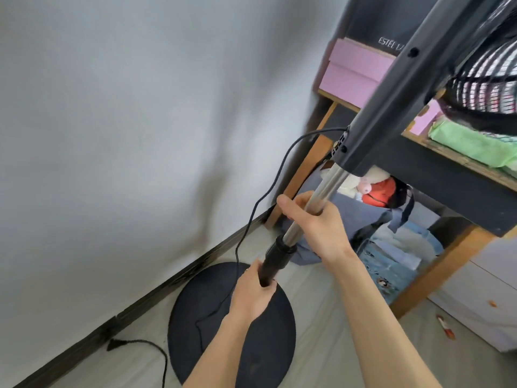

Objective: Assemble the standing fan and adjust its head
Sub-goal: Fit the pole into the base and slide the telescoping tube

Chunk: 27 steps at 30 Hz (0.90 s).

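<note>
The standing fan rises from a round black base point(195, 317) on the floor. My left hand point(253, 294) grips the black lower tube just under its black collar point(278, 254). My right hand point(319, 222) grips the shiny metal inner pole point(331, 179) above the collar. The pole runs up into the dark grey fan neck point(391, 105). The black wire grille point(486, 79) of the fan head shows at the top right, partly cut off by the frame edge. A black power cord point(268, 191) hangs from the neck down across the base.
A grey wall point(140, 121) stands close on the left, with a dark skirting board. The cord's plug point(114, 344) lies on the floor by the wall. A wooden shelf unit point(453, 163) with pink boxes, clothes and soft toys stands close on the right.
</note>
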{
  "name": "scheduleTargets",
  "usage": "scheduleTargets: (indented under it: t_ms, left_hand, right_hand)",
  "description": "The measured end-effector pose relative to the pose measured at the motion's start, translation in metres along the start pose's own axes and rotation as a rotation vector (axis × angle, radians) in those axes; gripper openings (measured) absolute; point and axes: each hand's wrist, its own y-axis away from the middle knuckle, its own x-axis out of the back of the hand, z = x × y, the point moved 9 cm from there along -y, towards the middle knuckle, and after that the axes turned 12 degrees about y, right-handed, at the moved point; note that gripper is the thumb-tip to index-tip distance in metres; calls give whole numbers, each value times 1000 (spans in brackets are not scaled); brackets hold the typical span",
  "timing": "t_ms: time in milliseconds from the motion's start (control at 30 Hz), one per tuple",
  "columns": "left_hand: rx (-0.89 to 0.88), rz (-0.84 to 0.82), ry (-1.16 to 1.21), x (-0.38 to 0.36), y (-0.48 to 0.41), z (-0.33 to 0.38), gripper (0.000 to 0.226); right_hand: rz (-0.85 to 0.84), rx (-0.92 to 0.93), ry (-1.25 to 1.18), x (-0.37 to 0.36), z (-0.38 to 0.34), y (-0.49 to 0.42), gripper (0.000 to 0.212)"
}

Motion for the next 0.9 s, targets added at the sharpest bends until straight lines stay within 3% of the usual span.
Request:
scheduleTargets:
  t_ms: [133,333,500,567,600,700,767,833,900]
  left_hand:
    - [24,-66,30,10,6,16,41]
    - [-203,-13,227,25,31,116,49]
    - [-258,-100,20,6,29,206,31]
    - [-203,-75,57,5,22,221,13]
    - [-188,-59,81,5,21,225,16]
    - [-185,-27,123,1,19,227,46]
    - [-173,12,139,-5,17,224,50]
    - [-138,87,167,-5,12,221,42]
    - [-133,150,126,-6,11,226,34]
  right_hand:
    - [-52,-4,-63,20,5,7,45]
    - [-21,40,-272,25,7,22,40]
    - [123,-152,-521,30,50,21,25]
    - [29,-208,-459,6,67,28,30]
    - [-61,-214,-423,-9,73,33,38]
    - [-300,-143,-245,-57,78,40,69]
    - [-208,-70,-94,-62,83,33,58]
    - [-33,-19,-62,-54,83,30,32]
    - [37,30,-91,-50,86,32,24]
